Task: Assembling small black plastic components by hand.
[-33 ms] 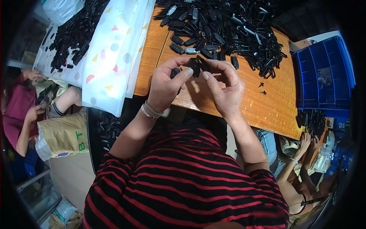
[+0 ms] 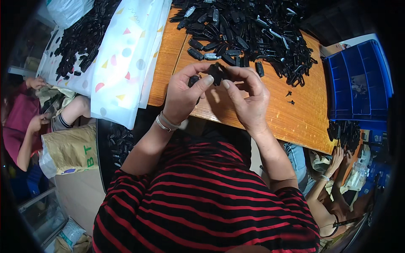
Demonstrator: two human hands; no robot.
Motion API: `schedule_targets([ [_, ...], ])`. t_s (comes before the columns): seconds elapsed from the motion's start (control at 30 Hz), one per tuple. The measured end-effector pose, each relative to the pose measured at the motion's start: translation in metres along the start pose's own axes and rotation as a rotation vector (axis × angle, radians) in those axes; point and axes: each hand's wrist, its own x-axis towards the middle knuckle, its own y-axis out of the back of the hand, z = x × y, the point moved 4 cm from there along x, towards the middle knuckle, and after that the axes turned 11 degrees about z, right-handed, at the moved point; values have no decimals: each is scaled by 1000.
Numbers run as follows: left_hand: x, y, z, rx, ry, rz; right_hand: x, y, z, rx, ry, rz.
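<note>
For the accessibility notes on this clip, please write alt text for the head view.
Seen from above, a person in a red-and-black striped shirt holds a small black plastic part between the left hand and right hand over a wooden table. A heap of similar black parts lies beyond, a blue divided bin at right, and a patterned white sheet at left.

I can't make out the small black part (image 2: 217, 72); my fingers (image 2: 249, 82) cover most of it. The pile of black parts (image 2: 253, 29) runs off the top edge.
</note>
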Motion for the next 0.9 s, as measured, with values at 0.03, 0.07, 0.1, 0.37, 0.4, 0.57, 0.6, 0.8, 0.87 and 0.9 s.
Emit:
schedule_targets([
  [0.03,0,1,0,32,-20,-9,0,-1,-2,-38,50,-25],
  [0.07,0,0,0,32,-20,-10,-1,-1,-2,-38,50,-25],
  [0.1,0,0,1,35,-21,-1,-1,-1,-1,-45,58,-28],
  [0.37,-7,0,-1,88,-88,77,-7,-6,9,-68,46,-50],
  [0.4,-10,-2,-1,103,-107,69,-9,-7,8,-104,127,-30],
  [0.57,-16,-8,8,208,-326,129,-20,-16,5,-228,345,47],
  [0.6,-15,-9,13,280,-479,103,-21,-16,7,-227,345,47],
  [0.8,-24,-9,22,259,-309,-43,-24,-16,17,-89,199,120],
  [0.87,-25,-4,14,89,-87,-66,-24,-18,13,-52,155,29],
  [0.9,-25,-2,11,19,-48,-106,-27,-22,18,-34,114,-89],
])
